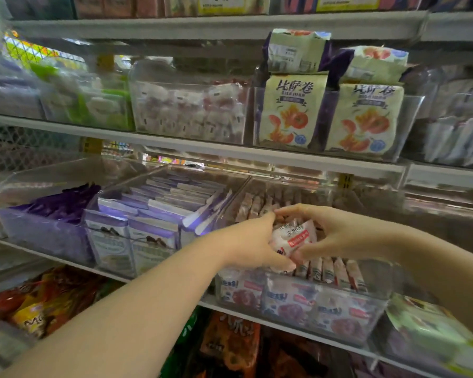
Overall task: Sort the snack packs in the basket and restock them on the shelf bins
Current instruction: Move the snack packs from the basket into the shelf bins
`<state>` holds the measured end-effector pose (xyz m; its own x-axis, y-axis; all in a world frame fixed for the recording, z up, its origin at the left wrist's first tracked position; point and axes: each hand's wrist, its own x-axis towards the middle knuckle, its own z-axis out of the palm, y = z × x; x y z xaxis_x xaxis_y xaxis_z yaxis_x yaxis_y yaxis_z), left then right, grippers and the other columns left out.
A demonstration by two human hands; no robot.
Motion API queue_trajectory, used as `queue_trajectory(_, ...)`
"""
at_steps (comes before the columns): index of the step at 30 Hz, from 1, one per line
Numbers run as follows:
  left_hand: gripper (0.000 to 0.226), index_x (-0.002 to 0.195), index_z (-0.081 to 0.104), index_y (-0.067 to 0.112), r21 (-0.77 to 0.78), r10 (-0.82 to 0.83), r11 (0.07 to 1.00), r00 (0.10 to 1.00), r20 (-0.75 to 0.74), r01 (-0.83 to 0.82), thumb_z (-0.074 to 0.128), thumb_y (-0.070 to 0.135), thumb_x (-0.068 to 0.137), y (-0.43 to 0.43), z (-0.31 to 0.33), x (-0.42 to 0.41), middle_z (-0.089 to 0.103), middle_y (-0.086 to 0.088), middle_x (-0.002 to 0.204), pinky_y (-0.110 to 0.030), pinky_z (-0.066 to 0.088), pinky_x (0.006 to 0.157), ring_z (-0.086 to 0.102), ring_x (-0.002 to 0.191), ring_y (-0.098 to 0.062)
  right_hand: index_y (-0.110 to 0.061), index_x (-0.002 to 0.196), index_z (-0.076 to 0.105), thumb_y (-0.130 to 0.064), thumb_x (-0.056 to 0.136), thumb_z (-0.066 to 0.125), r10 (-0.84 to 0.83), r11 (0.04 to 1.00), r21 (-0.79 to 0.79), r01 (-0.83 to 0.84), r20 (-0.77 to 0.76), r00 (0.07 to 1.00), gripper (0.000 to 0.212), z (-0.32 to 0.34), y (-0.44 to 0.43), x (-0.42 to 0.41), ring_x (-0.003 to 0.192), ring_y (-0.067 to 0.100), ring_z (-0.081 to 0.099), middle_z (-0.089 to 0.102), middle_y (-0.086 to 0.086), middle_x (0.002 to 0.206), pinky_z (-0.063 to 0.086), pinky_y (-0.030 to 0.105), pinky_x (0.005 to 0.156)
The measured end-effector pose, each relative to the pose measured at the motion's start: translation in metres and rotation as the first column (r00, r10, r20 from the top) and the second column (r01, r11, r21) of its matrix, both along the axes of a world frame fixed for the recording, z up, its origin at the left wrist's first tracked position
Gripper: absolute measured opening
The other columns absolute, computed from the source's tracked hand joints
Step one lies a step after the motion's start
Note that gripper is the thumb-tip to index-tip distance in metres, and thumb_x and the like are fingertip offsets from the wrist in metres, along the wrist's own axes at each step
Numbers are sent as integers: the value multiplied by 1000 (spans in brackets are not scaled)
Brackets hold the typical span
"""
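Head view. Grips one white snack pack [294, 237] with a red label band between left hand [249, 242] and right hand [339, 230], just above the clear bin [298, 305] on the middle shelf [52, 257], right of centre. Holds it tilted, printed face toward the camera, label band rising from lower left to upper right. Cannot tell the long axis for certain, with both ends hidden under fingers.

Reaches in with the left forearm from the lower left, fingers curled over the pack's left side, thumb tucked beneath. Brings the right forearm in from the right edge, fingers arched over the pack's top, thumb pressed under its lower right part. Keeps the fingertips of both hands close together above the pack.

Shows matching packs [331, 268] standing upright in rows inside the same bin, below the hands. Shows purple-and-white packs [153, 211] in the bin just to the left, and cream bags [292, 113] printed with tomatoes on the shelf above.
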<state>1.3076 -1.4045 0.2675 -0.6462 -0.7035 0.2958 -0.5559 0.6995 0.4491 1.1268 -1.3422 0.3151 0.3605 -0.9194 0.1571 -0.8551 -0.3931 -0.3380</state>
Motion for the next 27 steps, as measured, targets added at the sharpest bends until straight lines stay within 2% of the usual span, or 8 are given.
queue_trajectory(5, 97, 148, 18, 32, 26, 44, 999, 998, -51, -43, 77, 51, 73, -4, -9, -3, 33, 5, 153, -28, 39, 97, 40, 133, -16, -43, 130, 40, -36, 84, 68, -99, 992, -98, 85, -148, 984, 54, -17, -9, -1, 98, -16, 48, 43, -33, 114, 39, 3, 73)
queue_trajectory(9, 98, 151, 10, 33, 43, 154, 987, 988, -30, -153, 69, 58, 77, -5, -18, 5, 28, 2, 156, -25, 39, 86, 41, 133, -19, -44, 126, 43, -36, 84, 68, -90, 993, -81, 82, -101, 991, 50, -20, -14, 0, 89, -10, 58, 48, -30, 110, 48, 9, 67)
queue_trajectory(11, 93, 151, 15, 28, 20, 205, 979, 979, -6, -205, 66, 59, 79, -4, -20, 9, 34, 2, 153, -25, 41, 81, 47, 127, -19, -40, 126, 46, -34, 82, 72, -70, 997, -42, 68, -48, 996, 51, -21, -16, 0, 81, -13, 60, 54, -24, 107, 47, 8, 62)
queue_trajectory(18, 70, 147, 28, 31, -49, 144, 987, 982, -121, -151, 60, 50, 88, 3, -27, 9, 45, 6, 144, -20, 41, 81, 51, 119, -12, -42, 127, 51, -31, 76, 74, 20, 998, 51, -21, 19, 1000, 57, -26, -21, 4, 86, 4, 63, 61, -16, 108, 53, 24, 76)
queue_trajectory(20, 67, 146, 29, 37, -62, 124, 988, 965, -229, -141, 60, 49, 88, 4, -28, 12, 54, 8, 134, -17, 45, 75, 57, 106, -8, -40, 121, 56, -30, 73, 76, 11, 1000, 4, -11, 70, 997, 54, -18, -19, 1, 83, 7, 65, 66, -11, 102, 55, 27, 74)
queue_trajectory(22, 59, 142, 32, 40, -168, 130, 968, 945, -301, -187, 59, 48, 90, 3, -27, 16, 61, 9, 120, -26, 53, 76, 60, 96, -8, -36, 114, 59, -32, 70, 76, -66, 990, -119, 76, 84, 994, 47, -9, -20, -6, 75, 3, 66, 69, -10, 90, 54, 20, 63)
queue_trajectory(24, 48, 137, 39, 39, -307, 132, 924, 943, -304, -228, 56, 43, 92, 2, -25, 18, 62, 13, 112, -34, 55, 80, 60, 94, -6, -38, 108, 58, -37, 69, 74, -232, 925, -300, 233, 40, 972, 43, -2, -25, -11, 69, -2, 65, 68, -13, 83, 54, 18, 58)
queue_trajectory(27, 37, 131, 48, 37, -412, 121, 881, 954, -274, -230, 54, 36, 95, 3, -24, 18, 62, 17, 109, -34, 56, 80, 59, 94, -4, -30, 113, 59, -46, 72, 68, -444, 785, -474, 398, 17, 896, 44, -5, -47, -9, 77, 10, 66, 68, -8, 90, 59, 33, 70)
